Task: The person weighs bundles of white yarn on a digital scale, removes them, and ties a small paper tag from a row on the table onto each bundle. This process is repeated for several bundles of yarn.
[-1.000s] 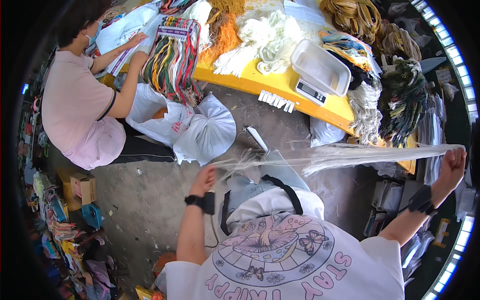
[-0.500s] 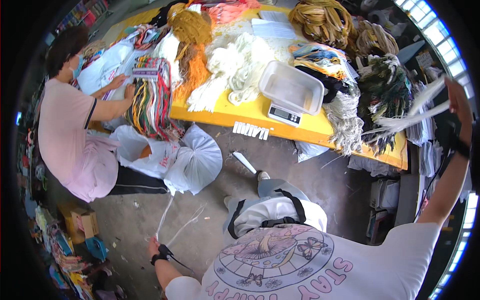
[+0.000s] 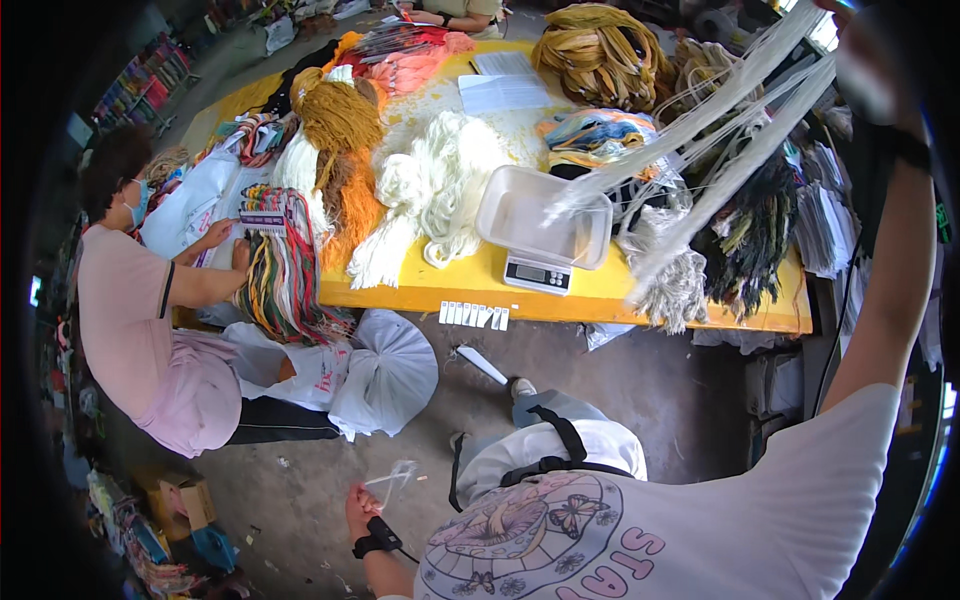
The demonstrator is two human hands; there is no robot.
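Note:
High at the right edge, my right hand (image 3: 882, 65), partly blurred, grips one end of a long white yarn bundle (image 3: 720, 130). Its strands sweep down and left over the table in two loose tails, passing in front of the plastic tub and grey yarn. Low on the left, my left hand (image 3: 361, 512) is closed around short white strands (image 3: 396, 482) that stick out above the fingers. A clear plastic tub (image 3: 490, 205) rests on a white digital scale (image 3: 537, 274) at the table's near edge.
The yellow table (image 3: 400, 297) holds cream skeins (image 3: 455, 190), orange yarn (image 3: 352, 205), brown hanks (image 3: 600, 55) and dark green yarn (image 3: 755, 235). At left, a masked person (image 3: 125, 310) handles multicoloured yarn (image 3: 280, 265). A stuffed white sack (image 3: 385, 375) stands on the floor.
My right hand has swung up, and its white bundle has lifted and swept left across the table. My left hand has moved right and slightly down. The view has shifted a little.

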